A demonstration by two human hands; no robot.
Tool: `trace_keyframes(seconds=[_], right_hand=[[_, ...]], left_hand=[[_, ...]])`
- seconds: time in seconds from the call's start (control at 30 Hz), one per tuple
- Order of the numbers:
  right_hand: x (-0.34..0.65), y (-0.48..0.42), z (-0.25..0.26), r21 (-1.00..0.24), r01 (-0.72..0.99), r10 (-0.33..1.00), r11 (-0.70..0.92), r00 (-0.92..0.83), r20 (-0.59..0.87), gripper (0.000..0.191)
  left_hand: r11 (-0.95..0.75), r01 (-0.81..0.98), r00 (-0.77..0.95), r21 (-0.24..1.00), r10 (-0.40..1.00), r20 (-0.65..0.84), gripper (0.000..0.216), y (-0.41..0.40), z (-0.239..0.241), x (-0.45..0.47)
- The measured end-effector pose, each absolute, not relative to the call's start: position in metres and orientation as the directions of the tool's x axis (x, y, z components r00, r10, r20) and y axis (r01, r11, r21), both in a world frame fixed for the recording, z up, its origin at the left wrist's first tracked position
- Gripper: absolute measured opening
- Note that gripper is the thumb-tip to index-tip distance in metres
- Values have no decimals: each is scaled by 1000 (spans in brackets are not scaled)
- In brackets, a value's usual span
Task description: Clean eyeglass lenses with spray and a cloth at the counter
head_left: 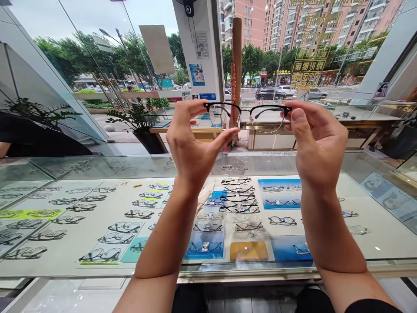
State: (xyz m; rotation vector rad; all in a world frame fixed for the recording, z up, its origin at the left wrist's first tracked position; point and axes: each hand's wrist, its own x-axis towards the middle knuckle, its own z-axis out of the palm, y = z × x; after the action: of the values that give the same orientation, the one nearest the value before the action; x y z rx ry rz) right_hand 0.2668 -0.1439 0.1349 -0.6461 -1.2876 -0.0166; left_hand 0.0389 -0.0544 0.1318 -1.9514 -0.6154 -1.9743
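I hold a pair of black half-rim glasses (248, 115) up in front of me, lenses facing away, above a glass display counter (65, 265). My left hand (192, 139) pinches the left end of the frame, thumb stretched under the left lens. My right hand (317, 139) grips the right end at the hinge, thumb on top. Both arms rise from below the counter's near edge.
Under the counter's glass lie several rows of spectacle frames (125, 227) on white, blue and yellow cards. A potted plant (143, 124) and a wooden post (236, 61) stand behind. A person in a dark sleeve (29, 137) sits at far left. Shop windows show a street.
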Motion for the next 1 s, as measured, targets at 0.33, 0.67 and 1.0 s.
trace_keyframes(seconds=[0.33, 0.67, 1.0], right_hand=[[272, -141, 131, -521, 245, 459, 818, 270, 847, 32], [274, -140, 130, -504, 311, 447, 805, 239, 862, 33], [272, -137, 130, -511, 222, 453, 830, 264, 851, 29]], left_hand=[[-906, 414, 39, 87, 114, 993, 81, -55, 131, 37], [-902, 412, 45, 124, 157, 987, 79, -56, 130, 38], [-891, 418, 44, 178, 215, 976, 83, -59, 130, 41]])
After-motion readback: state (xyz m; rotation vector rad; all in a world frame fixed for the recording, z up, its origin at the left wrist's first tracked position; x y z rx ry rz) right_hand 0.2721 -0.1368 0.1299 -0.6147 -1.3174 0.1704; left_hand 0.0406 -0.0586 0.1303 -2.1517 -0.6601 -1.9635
